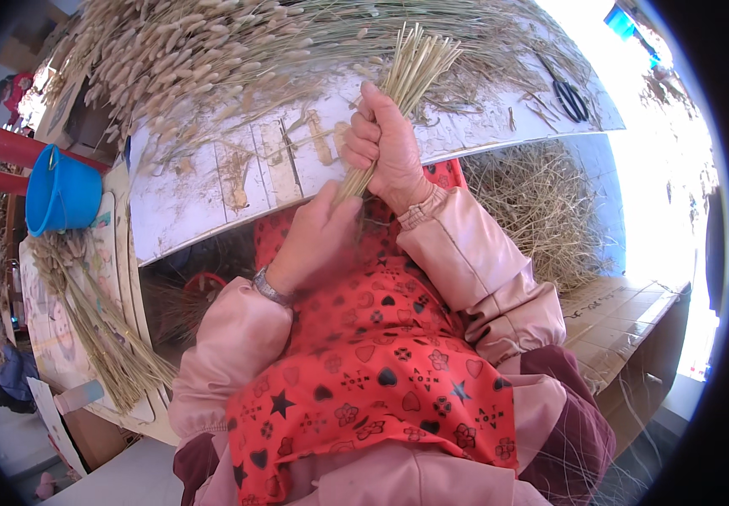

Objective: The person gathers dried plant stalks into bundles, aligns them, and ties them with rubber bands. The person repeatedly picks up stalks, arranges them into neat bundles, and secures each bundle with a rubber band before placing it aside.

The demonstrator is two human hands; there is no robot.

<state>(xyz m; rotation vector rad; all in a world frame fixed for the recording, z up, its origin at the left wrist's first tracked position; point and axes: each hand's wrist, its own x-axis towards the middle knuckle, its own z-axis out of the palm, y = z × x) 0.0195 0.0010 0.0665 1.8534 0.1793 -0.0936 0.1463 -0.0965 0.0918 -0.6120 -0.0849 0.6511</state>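
A bundle of dried straw-coloured stems slants up and away from me, its cut ends fanned out at the top. Around its middle my right hand is closed in a fist, thumb uppermost. My left hand, with a watch on the wrist, pinches the lower part of the same bundle just below the right hand. The left hand is slightly blurred. What lies at the bundle's lower end is mostly hidden behind it. Beyond both hands, many dried bunny-tail grass stems with fluffy heads cover the white worktable.
Black-handled scissors lie at the table's right. Below them, straw offcuts fill a space beside a cardboard box. To the left, a blue bucket stands near tied grass bunches on a side table. A person is far left.
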